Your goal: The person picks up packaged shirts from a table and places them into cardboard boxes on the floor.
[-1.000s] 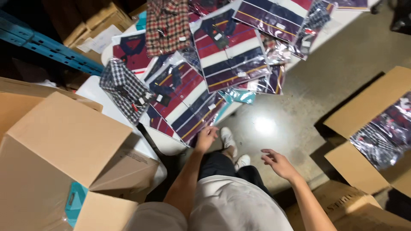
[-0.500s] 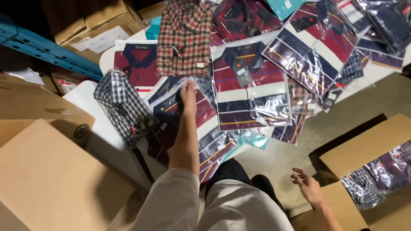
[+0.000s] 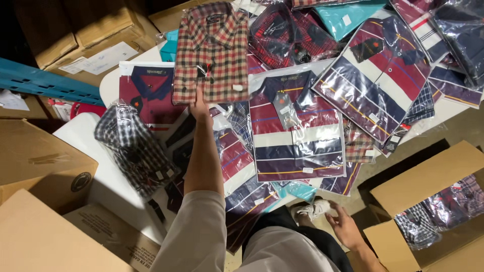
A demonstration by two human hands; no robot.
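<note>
My left hand [image 3: 199,107] reaches far across the table and grips the lower edge of a bagged red-and-tan plaid shirt [image 3: 212,50]; its fingertips are hidden under the packet. Beneath my forearm lie several bagged striped shirts, the largest a maroon, white and navy one [image 3: 295,131]. To the left of my arm sit a red polo with a navy collar [image 3: 146,95] and a black-and-white checked shirt [image 3: 133,151]. My right hand [image 3: 345,227] hangs low by my leg, fingers apart and holding nothing, next to an open cardboard box [image 3: 428,176].
The open box at the right holds bagged checked shirts [image 3: 438,211]. Closed cardboard boxes [image 3: 40,161] crowd the left, with a blue rack beam [image 3: 45,83] behind them. The white table [image 3: 96,181] is covered in overlapping shirt packets, including a teal one [image 3: 348,15].
My left hand moved from the table's near edge up across the shirts to the plaid shirt. My right hand stayed low and drifted toward the open box.
</note>
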